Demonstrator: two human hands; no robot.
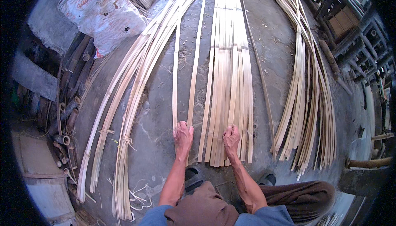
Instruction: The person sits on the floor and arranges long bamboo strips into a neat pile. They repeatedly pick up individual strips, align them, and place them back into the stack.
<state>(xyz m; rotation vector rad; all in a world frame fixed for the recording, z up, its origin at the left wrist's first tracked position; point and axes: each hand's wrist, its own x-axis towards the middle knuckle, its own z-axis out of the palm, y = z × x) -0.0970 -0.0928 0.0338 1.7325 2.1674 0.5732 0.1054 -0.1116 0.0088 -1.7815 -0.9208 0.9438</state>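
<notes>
Long pale bamboo strips (222, 85) lie side by side on the floor in front of me, their near ends fanned slightly. My left hand (183, 136) is closed on two bamboo strips (197, 56) that stretch away to the left of this row and spread apart toward the far end. Over the near part of the row, my right hand (232, 137) is closed on one bamboo strip (234, 85) lying on top of the others. The fingers hide the exact grip of both hands.
To the left lie tied bundles of strips (136, 77); more strips (307, 89) lie loosely at right. A single thin rod (258, 56) rests beside the row. Bamboo poles (74, 102) and a white sack (103, 11) stand at left, a rack (359, 36) at right.
</notes>
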